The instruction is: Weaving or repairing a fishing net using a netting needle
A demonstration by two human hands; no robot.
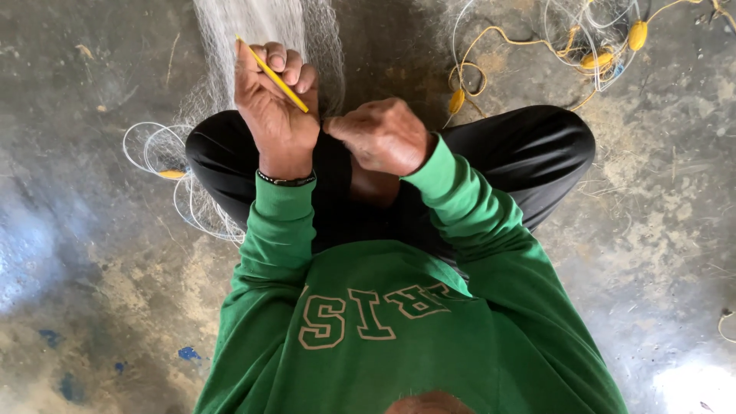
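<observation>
I sit cross-legged on a concrete floor in a green sweatshirt and black trousers. My left hand [276,103] is raised with its fingers closed around a thin yellow netting needle [274,77] that slants across the palm, and it also grips a bunch of fine white fishing net [257,23] stretching away from me. My right hand [383,136] is closed in a fist just right of the left, thumb side touching it, pinching net strands too fine to see clearly. A black band sits on my left wrist.
Loose white net and line [165,165] coil on the floor by my left knee, with a small yellow float [172,174]. More net, yellow cord and several yellow floats [598,57] lie at the far right. My knees [552,138] spread wide.
</observation>
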